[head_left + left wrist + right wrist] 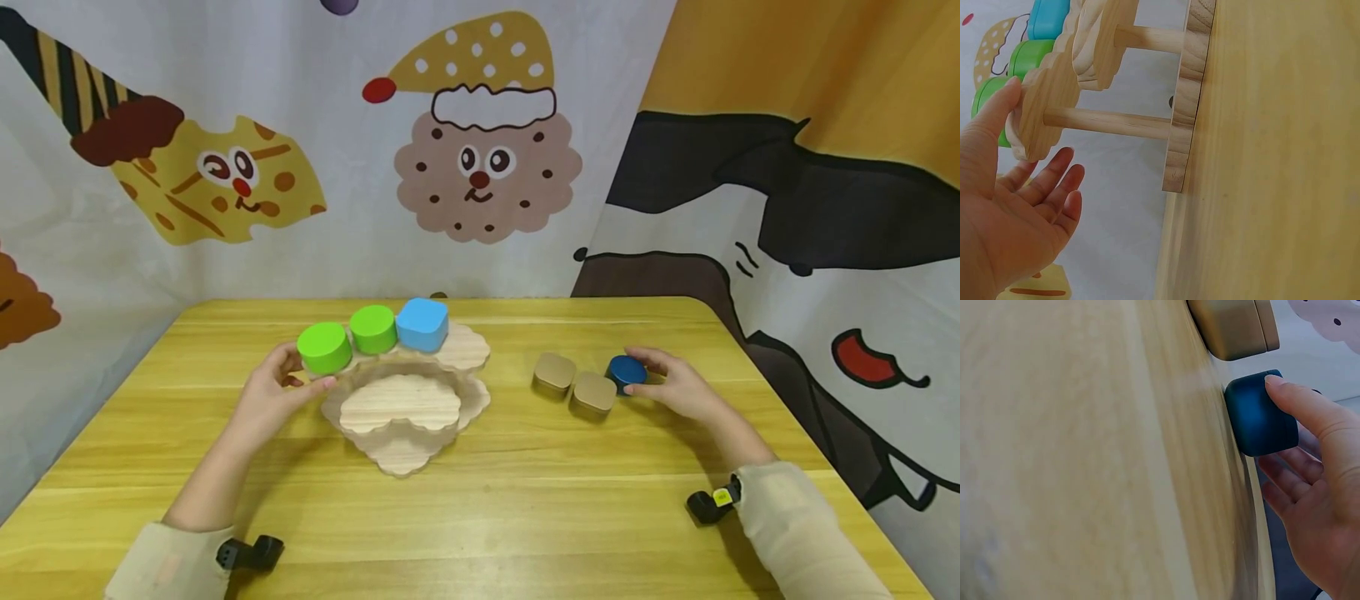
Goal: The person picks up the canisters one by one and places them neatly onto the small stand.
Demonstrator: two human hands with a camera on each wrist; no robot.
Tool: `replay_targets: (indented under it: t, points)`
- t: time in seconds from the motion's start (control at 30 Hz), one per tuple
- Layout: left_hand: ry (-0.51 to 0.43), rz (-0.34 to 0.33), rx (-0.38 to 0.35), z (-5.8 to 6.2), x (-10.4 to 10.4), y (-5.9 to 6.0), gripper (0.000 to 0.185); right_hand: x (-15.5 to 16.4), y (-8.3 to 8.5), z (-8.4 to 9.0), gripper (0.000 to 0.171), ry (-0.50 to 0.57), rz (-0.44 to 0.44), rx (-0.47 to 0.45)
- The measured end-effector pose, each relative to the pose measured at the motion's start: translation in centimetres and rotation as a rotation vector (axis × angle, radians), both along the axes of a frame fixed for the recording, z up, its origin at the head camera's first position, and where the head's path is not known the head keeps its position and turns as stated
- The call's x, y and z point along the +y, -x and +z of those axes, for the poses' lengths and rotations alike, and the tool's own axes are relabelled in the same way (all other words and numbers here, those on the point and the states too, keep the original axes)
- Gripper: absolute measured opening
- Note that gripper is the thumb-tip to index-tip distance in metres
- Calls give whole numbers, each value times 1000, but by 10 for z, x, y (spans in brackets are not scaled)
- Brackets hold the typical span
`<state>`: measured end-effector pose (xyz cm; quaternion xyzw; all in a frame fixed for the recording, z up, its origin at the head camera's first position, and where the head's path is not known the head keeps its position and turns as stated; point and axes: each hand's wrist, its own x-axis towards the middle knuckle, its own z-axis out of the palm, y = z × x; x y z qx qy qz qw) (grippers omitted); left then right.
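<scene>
A tiered wooden display stand with scalloped edges stands left of the table's middle. Along its top tier sit two round green boxes and a rounded square blue box. My left hand pinches the left end of that tier, thumb and index finger on the wood beside the outer green box; its other fingers are loosely bent. On the right, my right hand grips a dark blue round box between thumb and fingers. The box is at table level, close beside two gold rounded square boxes.
All this is on a yellow wood-grain table. A printed cartoon curtain hangs behind its far edge. Two wooden dowels join the stand's tiers to its base. Small black cameras are worn at both cuffs.
</scene>
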<state>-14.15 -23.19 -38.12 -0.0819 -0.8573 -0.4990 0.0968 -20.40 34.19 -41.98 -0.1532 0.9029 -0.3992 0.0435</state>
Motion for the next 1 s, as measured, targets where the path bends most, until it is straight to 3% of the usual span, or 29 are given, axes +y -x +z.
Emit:
replay_targets:
  t: [0.43,1.0]
  points:
    - [-9,-6,-5,0,0,0,58,-3,-1,2,67,-18,-39,3]
    - [-6,-3,-5,0,0,0,59,-12,-13,24,67,5,-136,86]
